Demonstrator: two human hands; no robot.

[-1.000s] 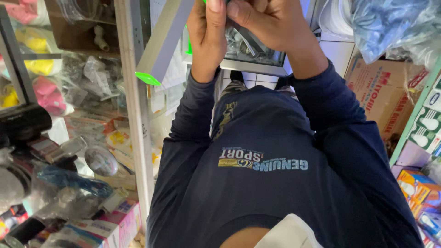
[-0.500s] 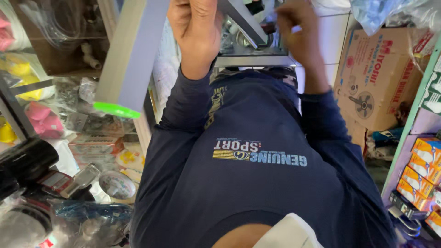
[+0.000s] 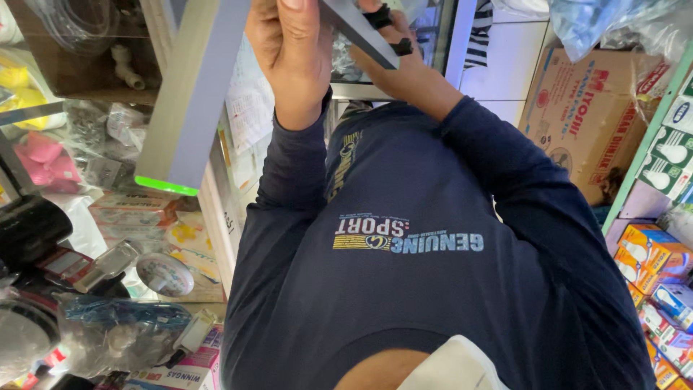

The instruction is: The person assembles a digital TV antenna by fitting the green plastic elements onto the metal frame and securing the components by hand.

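The left hand (image 3: 292,54) is gripping a long grey bar (image 3: 198,94) at the far left, fingers wrapped around it. The right hand (image 3: 404,68) is pinching a small black clip (image 3: 393,32), seemingly onto a second grey bar's (image 3: 357,29) edge; fitting looks unfinished.

At your nine o'clock runs a crowded counter (image 3: 206,292), its pale edge heading up toward twelve. Directly on it, at about eight o'clock, you have a round patterned dish (image 3: 164,274), with a small silvery packet (image 3: 108,261) just beside it toward nine. Flat printed boxes (image 3: 133,209) lie stacked near ten o'clock. Toward seven, a clear plastic bag of parts (image 3: 119,334) rests on the counter. At your three to four o'clock, a green-edged shelf (image 3: 644,148) carries orange and blue cartons (image 3: 653,256) side by side.
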